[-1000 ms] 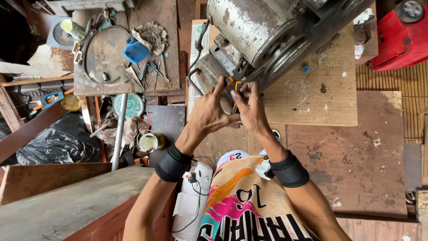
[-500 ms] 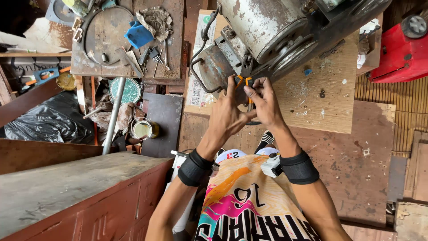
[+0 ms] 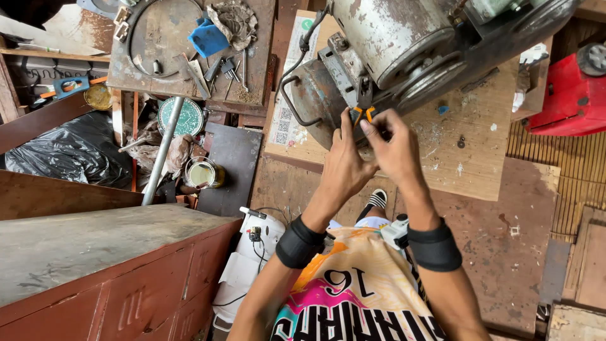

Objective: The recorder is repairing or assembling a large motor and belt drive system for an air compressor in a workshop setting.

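Pinching a small orange-handled tool (image 3: 364, 114) between them, the left hand (image 3: 344, 163) and right hand (image 3: 394, 151) are both curled shut on it, thumbs touching. The tool meets the underside of a rusty grey motor (image 3: 385, 44), which overhangs the near edge of a plywood board (image 3: 476, 142). Bare floor (image 3: 499, 252) lies open to the right; a brown metal cabinet (image 3: 95, 265) crowds the left.
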